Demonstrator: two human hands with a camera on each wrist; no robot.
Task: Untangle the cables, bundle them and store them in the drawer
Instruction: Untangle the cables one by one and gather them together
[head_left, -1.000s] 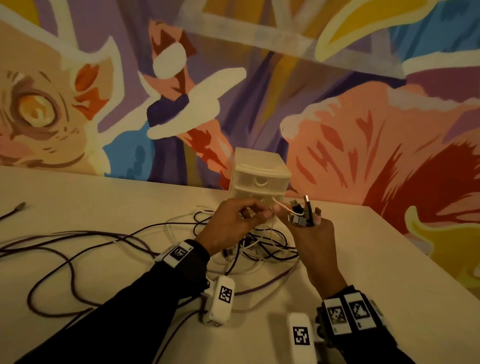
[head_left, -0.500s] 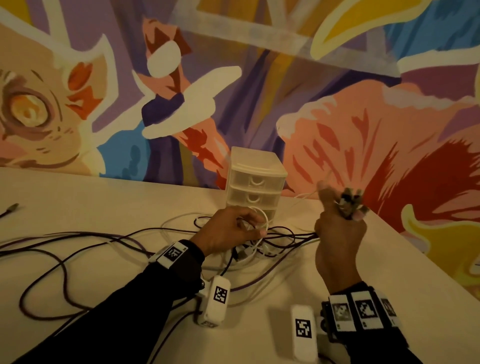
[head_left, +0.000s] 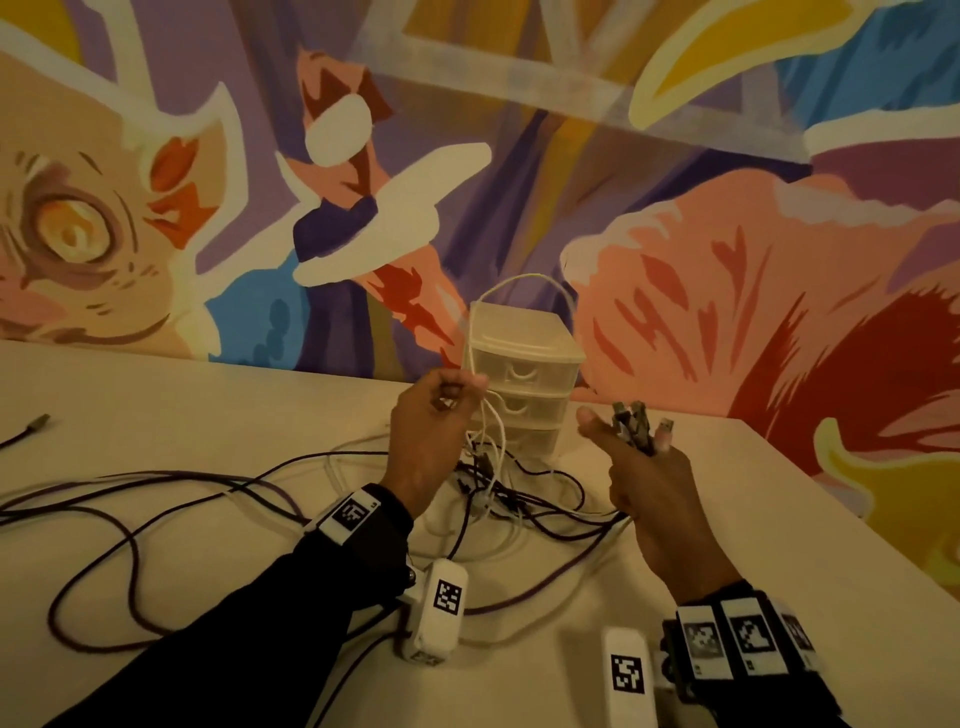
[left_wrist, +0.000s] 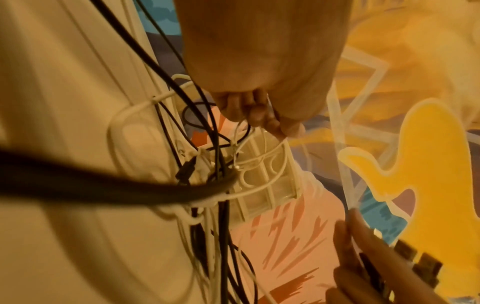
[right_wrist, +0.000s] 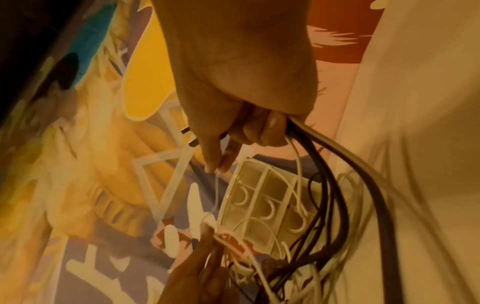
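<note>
A tangle of dark and white cables (head_left: 511, 501) lies on the table in front of a small translucent drawer unit (head_left: 522, 382) with three shut drawers. My left hand (head_left: 441, 415) is raised and pinches a white cable (head_left: 488, 436) that loops up over the drawer unit. My right hand (head_left: 639, 467) grips a bunch of cable plug ends (head_left: 636, 426) that stick up above its fingers. In the right wrist view, dark and white cables (right_wrist: 327, 164) run out of the right hand's fist (right_wrist: 249, 123). In the left wrist view, the left fingers (left_wrist: 259, 115) pinch the thin white cable.
Long dark cables (head_left: 130, 519) spread over the left of the beige table (head_left: 156, 405), with a loose plug end (head_left: 36, 423) at the far left. A painted wall stands right behind the drawer unit. The table's right edge (head_left: 857, 519) runs diagonally close to the right hand.
My left hand has risen from the tangle, pulling the white cable up into a loop above the drawer unit. My right hand has dropped slightly, still gripping the plug ends.
</note>
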